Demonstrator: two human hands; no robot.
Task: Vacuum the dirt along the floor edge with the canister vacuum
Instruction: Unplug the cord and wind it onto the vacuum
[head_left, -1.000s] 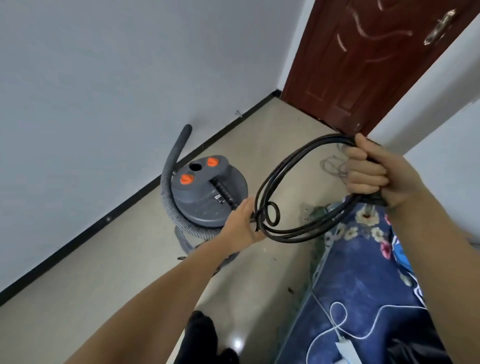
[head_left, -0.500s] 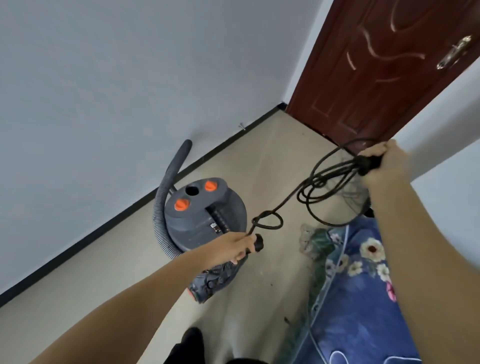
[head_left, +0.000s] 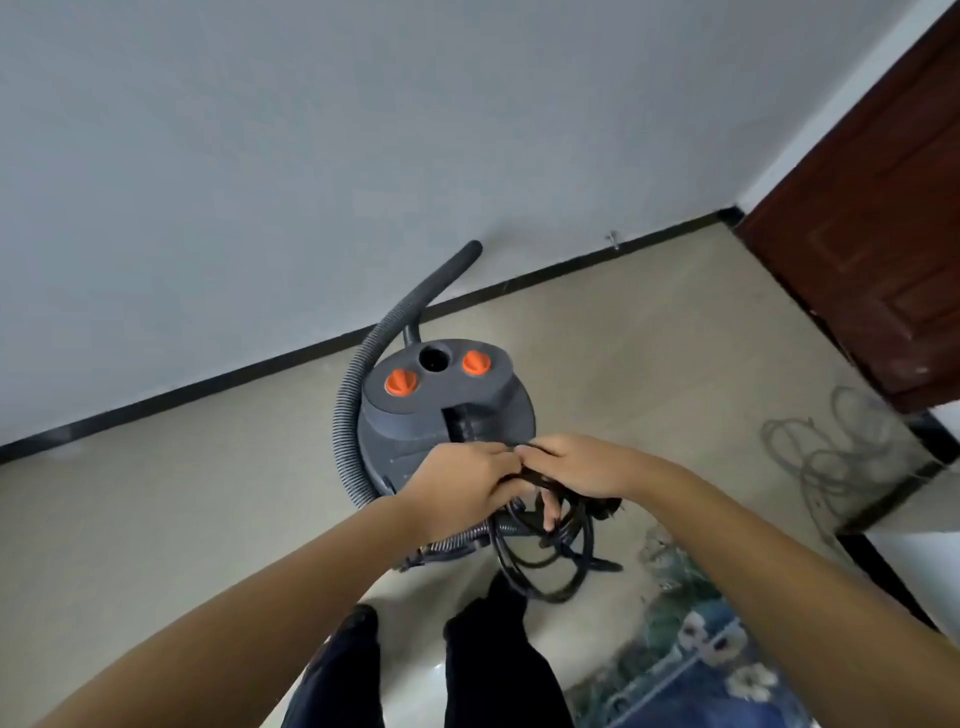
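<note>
Both hands meet just over the near rim of the vacuum (head_left: 447, 410): the left hand (head_left: 462, 488) and the right hand (head_left: 576, 467) are each curled closed around a bundle of black cord (head_left: 545, 561), whose loops hang down in front of the canister. The vacuum stands on the floor (head_left: 649, 364) near the baseboard (head_left: 260, 364), its hose (head_left: 353, 415) curving up against the wall. Dirt along the edge is not clearly visible. My worry is tangling: loops dropped loose could knot, snag the hose, or catch the feet beside the rug (head_left: 701, 675). A pull on the snarl might tip the canister.
</note>
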